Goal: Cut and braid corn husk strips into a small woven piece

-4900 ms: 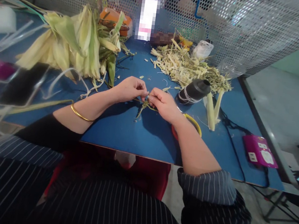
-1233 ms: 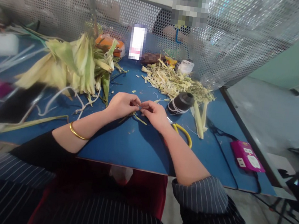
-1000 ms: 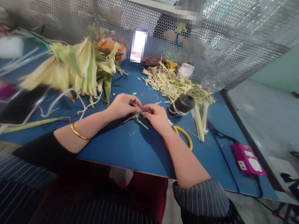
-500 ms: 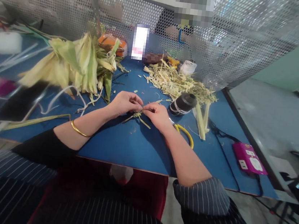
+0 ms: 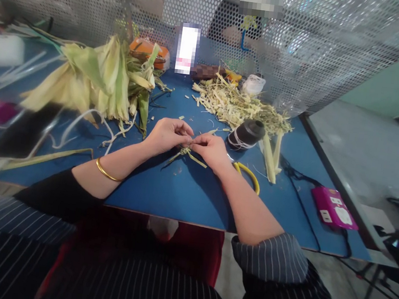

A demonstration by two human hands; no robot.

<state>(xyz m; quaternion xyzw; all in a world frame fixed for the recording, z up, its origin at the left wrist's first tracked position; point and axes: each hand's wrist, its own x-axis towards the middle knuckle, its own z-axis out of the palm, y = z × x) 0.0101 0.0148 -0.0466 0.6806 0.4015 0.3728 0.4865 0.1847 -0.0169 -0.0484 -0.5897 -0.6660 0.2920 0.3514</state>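
Observation:
My left hand (image 5: 167,135) and my right hand (image 5: 211,150) meet fingertip to fingertip over the blue table (image 5: 187,191). Both pinch a small bundle of thin green-yellow husk strips (image 5: 186,153), whose loose ends stick out below the fingers toward the table. A gold bangle (image 5: 105,171) sits on my left forearm. Just right of my right hand lies a black spool wound with white thread (image 5: 247,132), and yellow-handled scissors (image 5: 249,174) lie partly hidden behind my right wrist.
A heap of corn husks (image 5: 97,76) lies at the left. Cut husk scraps (image 5: 239,107) pile at the back. A dark phone (image 5: 23,129) with white cable lies at the left, a pink power strip (image 5: 334,213) at the right edge. A perforated metal screen (image 5: 325,43) closes the back.
Both hands stay pinched together on the husk bundle, shifting only slightly. The strip ends below the fingers have turned a little. The camera view has wobbled.

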